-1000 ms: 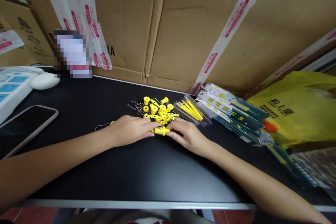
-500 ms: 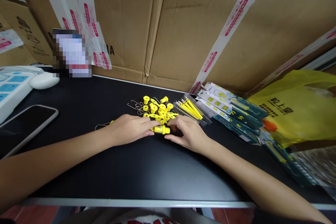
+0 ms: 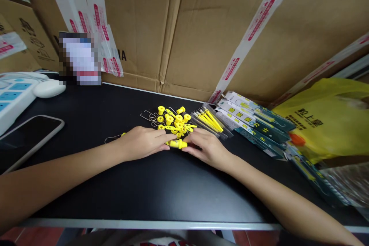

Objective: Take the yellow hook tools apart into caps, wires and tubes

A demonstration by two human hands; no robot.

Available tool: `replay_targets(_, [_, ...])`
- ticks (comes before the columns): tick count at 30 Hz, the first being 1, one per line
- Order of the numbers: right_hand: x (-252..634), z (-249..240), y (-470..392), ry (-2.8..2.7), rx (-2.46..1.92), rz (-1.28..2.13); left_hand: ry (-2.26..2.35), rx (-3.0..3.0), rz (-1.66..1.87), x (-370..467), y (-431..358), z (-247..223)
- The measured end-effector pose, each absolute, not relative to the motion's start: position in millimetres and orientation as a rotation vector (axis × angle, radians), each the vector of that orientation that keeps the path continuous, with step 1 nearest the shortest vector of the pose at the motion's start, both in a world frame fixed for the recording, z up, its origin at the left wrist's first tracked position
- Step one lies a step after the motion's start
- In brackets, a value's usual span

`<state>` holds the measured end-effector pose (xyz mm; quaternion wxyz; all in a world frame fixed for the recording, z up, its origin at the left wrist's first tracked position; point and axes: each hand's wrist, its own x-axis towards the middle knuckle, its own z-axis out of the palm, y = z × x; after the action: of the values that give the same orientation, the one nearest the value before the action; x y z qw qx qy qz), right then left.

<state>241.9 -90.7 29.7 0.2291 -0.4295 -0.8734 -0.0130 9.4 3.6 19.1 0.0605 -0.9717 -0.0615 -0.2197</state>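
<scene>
My left hand (image 3: pixel 145 143) is closed around a clear tubular spring scale (image 3: pixel 173 143), most of it hidden under the fingers. A wire hook (image 3: pixel 111 138) shows on the far side of that hand, near the wrist. At the tube's right end sits a yellow cap (image 3: pixel 182 145), which the fingertips of my right hand (image 3: pixel 206 148) pinch. Just beyond both hands lies a pile of yellow plastic caps (image 3: pixel 178 123), with bent wire hooks (image 3: pixel 148 116) along its left side.
Yellow rods in clear sleeves (image 3: pixel 211 120) lie right of the pile. Printed boxes (image 3: pixel 253 123) and a yellow bag (image 3: pixel 317 119) stand farther right. On the left are a phone (image 3: pixel 31 138), a power strip (image 3: pixel 17 94) and a white mouse (image 3: pixel 49 88). Cardboard (image 3: pixel 138 27) walls the back.
My right thumb and fingers have closed onto the yellow cap at the tube's end; they were apart around it before. My left hand keeps its hold in nearly the same place.
</scene>
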Motion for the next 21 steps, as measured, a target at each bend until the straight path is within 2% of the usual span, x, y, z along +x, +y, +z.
replay_targets(8, [241.0, 29.3, -94.7, -2.504, -1.104, -0.401, -0.215, -2.936, -0.663, 9.4, 3.5, 17.9])
replay_targets(15, [240.5, 31.6, -93.5, -2.407, -1.302, -0.094, -0.207, -2.920, -0.658, 9.4, 3.0, 18.9])
replay_targets(21, [241.1, 31.8, -91.4, -2.451, -1.230, -0.029, -0.191, -2.925, -0.667, 8.8, 2.8, 19.8])
